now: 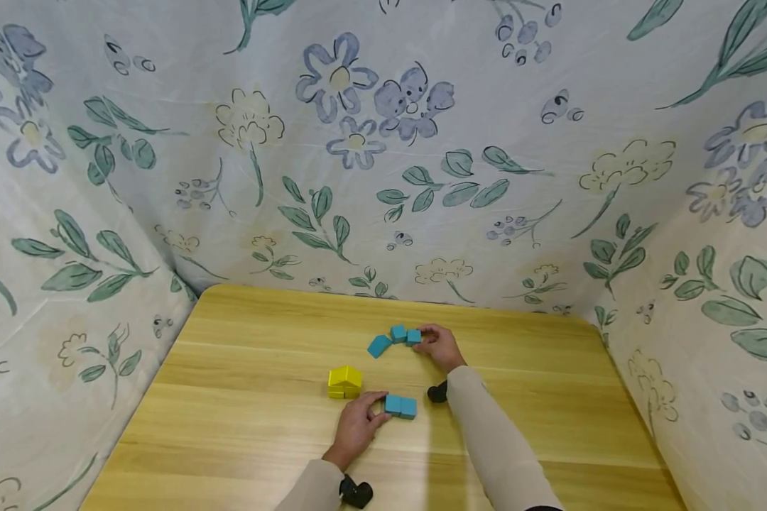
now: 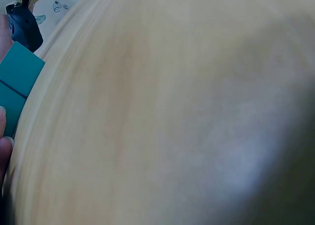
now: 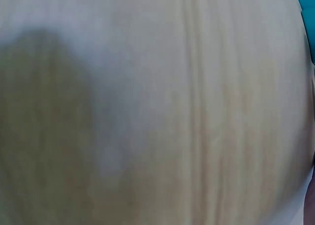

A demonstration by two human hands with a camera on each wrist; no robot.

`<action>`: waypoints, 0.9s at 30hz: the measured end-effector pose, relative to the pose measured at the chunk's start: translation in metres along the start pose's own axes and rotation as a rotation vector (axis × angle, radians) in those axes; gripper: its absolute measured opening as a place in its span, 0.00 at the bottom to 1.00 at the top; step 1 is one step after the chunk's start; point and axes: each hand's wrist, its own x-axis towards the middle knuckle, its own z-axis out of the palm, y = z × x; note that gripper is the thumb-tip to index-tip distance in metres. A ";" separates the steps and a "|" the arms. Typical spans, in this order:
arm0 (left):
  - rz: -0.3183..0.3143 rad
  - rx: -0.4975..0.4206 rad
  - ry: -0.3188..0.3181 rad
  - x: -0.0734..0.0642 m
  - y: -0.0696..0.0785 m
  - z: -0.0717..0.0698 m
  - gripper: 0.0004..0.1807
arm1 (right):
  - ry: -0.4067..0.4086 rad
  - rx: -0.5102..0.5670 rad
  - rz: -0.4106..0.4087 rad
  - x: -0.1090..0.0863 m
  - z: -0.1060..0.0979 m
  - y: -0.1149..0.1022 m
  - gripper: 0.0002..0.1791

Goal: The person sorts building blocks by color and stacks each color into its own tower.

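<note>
My left hand [image 1: 356, 429] pinches the left one of two blue blocks [image 1: 393, 404] that lie side by side, thumb at the near side and index finger at the far side. Its fingertips [image 2: 5, 148] show beside the teal-looking pair at the left edge of the left wrist view. Farther back, my right hand [image 1: 440, 348] grips a small blue cube [image 1: 413, 337] between thumb and fingers. Left of that cube sit another blue cube [image 1: 399, 333] and a tilted blue block [image 1: 379, 346], forming a short curve. The right wrist view catches only a sliver of blue block [image 3: 309, 23].
A small yellow block house [image 1: 344, 382] with a peaked top stands left of the blue pair. Everything rests on a wood-grain table [image 1: 243, 355]. Flower-patterned cloth [image 1: 383, 213] hangs behind the table and along both sides.
</note>
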 end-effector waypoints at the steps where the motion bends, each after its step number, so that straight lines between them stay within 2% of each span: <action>1: 0.000 0.002 -0.001 0.000 0.000 0.000 0.21 | 0.003 0.002 -0.001 0.000 0.000 0.001 0.18; 6: -0.007 0.007 -0.002 -0.002 0.000 0.002 0.21 | 0.007 -0.005 0.004 -0.002 -0.002 0.003 0.18; 19: 0.024 0.037 0.016 -0.001 -0.001 0.001 0.21 | 0.030 0.003 0.028 -0.003 -0.003 0.011 0.19; 22: 0.033 0.043 0.024 -0.001 -0.003 0.002 0.21 | 0.038 0.007 0.035 -0.007 -0.004 0.010 0.18; 27: 0.014 0.028 0.013 -0.001 -0.005 0.004 0.21 | 0.058 0.015 0.045 -0.017 -0.003 0.009 0.18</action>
